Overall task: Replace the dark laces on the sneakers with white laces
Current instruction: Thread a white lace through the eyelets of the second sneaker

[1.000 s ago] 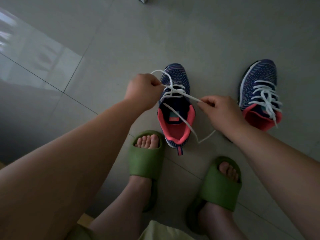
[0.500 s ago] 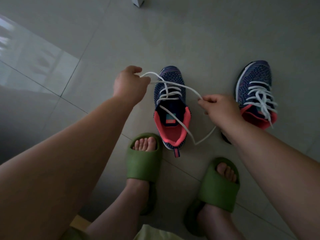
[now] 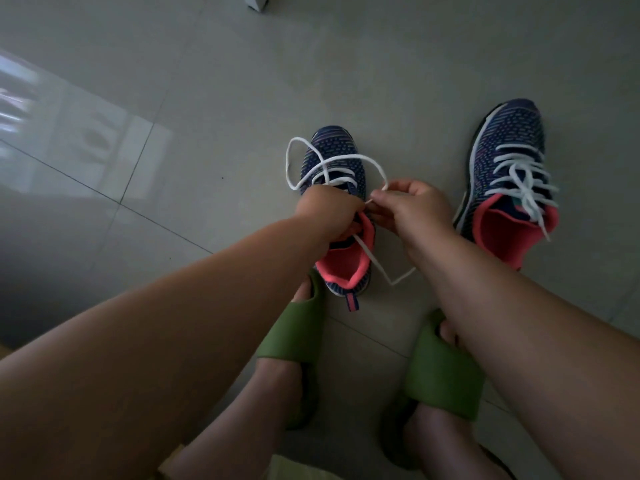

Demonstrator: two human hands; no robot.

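Green slippers [image 3: 298,336] nearest. Just beyond, L hand [image 3: 327,211] & R hand [image 3: 414,209] together over near sneaker [image 3: 341,216], both pinching white lace [image 3: 341,160], loops slack over toe. Prob threading upper eyelets; next: feed tip through, pull snug. Hands were wide apart 0.5 s ago. Far sneaker [image 3: 509,178] already laced white

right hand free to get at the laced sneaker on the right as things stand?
Probably not yet. The path looks open: bare floor lies between the right hand and the laced sneaker. But that hand is pinching the white lace of the other sneaker, so it would have to let go first.
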